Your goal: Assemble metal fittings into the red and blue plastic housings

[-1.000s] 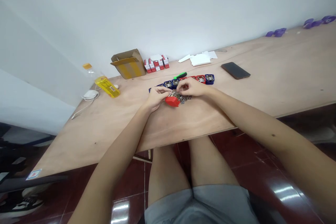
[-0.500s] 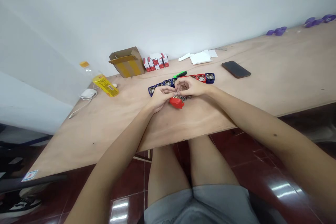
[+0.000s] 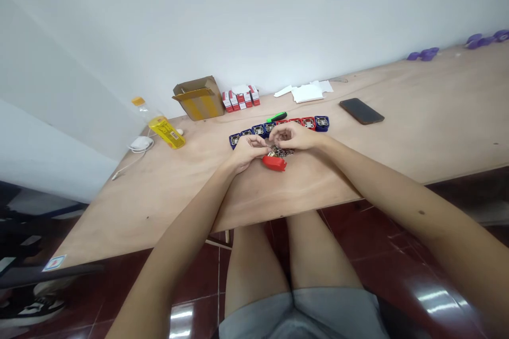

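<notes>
The left hand (image 3: 247, 151) and the right hand (image 3: 293, 136) are together in the middle of the frame, above the bench (image 3: 358, 169). Their fingers are curled and almost meet over a small heap of metal links (image 3: 280, 151), but I cannot tell if they clamp a link. Just below the links, a red plastic piece (image 3: 274, 163) lies near the bench's front edge.

Just behind the hands runs a row of blue and red blocks (image 3: 278, 125), and a green-handled screwdriver (image 3: 277, 117) lies behind this row. Toward the upper left stand a cardboard box (image 3: 198, 98) and small red-and-white boxes (image 3: 240, 98). Farther left are a yellow bottle (image 3: 165, 132) and a white charger (image 3: 141, 143). To the right lie white papers (image 3: 308, 93), a phone (image 3: 361, 111) and, at the far upper right, purple pieces (image 3: 425, 54).
</notes>
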`<action>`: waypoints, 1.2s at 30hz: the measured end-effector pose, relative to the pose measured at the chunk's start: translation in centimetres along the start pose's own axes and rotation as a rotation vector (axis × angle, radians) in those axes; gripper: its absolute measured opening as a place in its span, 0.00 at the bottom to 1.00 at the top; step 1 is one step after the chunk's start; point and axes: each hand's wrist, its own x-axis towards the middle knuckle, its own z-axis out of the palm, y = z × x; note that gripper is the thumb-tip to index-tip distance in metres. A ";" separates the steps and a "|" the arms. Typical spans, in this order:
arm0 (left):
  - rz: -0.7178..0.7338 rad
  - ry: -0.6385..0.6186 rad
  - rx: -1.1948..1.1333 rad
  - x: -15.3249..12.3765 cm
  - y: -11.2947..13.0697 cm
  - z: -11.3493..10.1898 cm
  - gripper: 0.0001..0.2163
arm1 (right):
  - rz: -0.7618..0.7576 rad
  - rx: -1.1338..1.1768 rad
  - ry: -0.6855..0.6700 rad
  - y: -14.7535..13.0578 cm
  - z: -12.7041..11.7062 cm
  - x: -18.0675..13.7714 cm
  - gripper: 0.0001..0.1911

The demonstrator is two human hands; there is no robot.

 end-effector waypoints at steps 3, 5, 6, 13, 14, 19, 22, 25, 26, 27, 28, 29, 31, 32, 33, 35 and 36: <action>0.047 0.009 0.015 -0.1 0.5 -0.7 0.16 | 0.004 -0.083 0.055 0.4 0.1 0.0 0.10; 0.074 0.027 0.030 -0.2 0.8 -1.3 0.16 | -0.037 -0.162 0.075 0.6 0.4 0.0 0.10; 0.076 0.024 0.038 -0.2 0.9 -1.6 0.17 | -0.055 -0.201 0.082 0.6 0.6 0.1 0.11; 0.074 0.028 0.149 -1.3 2.3 -3.6 0.22 | -0.191 -0.403 0.064 0.5 1.9 0.3 0.10; 0.091 0.050 0.170 -1.6 2.6 -3.9 0.21 | -0.192 -0.422 0.079 0.5 2.0 0.3 0.10; 0.200 0.117 0.297 -4.6 2.9 -5.6 0.16 | -0.192 -0.470 0.017 0.9 2.9 0.0 0.13; 0.239 0.088 0.356 -6.6 2.4 -6.1 0.14 | -0.177 -0.496 -0.056 1.0 3.2 -0.2 0.18; 0.274 0.056 0.497 -7.9 1.8 -6.1 0.13 | -0.184 -0.517 -0.074 0.8 3.6 -0.3 0.20; 0.273 0.025 0.540 -8.2 1.5 -5.9 0.13 | -0.190 -0.530 -0.074 0.7 3.7 -0.3 0.19; 0.280 -0.017 0.565 -8.3 1.2 -5.8 0.14 | -0.198 -0.544 -0.074 0.6 3.8 -0.3 0.18; 0.298 -0.036 0.577 -8.4 0.9 -5.6 0.15 | -0.207 -0.555 -0.074 0.5 3.9 -0.3 0.17; 0.327 -0.021 0.593 -8.4 0.7 -5.4 0.13 | -0.218 -0.563 -0.073 0.4 4.0 -0.3 0.16; 0.412 0.015 0.659 -8.4 0.3 -5.1 0.11 | -0.238 -0.577 -0.064 0.3 4.3 -0.4 0.13; 0.449 0.013 0.695 -8.3 0.1 -5.1 0.10 | -0.245 -0.584 -0.053 0.2 4.3 -0.4 0.11; 0.473 0.009 0.725 -8.3 0.1 -5.2 0.09 | -0.250 -0.590 -0.040 0.2 4.4 -0.5 0.10; 0.487 -0.003 0.761 -8.2 0.0 -5.8 0.09 | -0.256 -0.599 -0.015 0.3 4.4 -0.6 0.09; 0.488 -0.002 0.771 -8.1 -0.1 -6.4 0.09 | -0.258 -0.604 -0.007 0.4 4.5 -0.7 0.09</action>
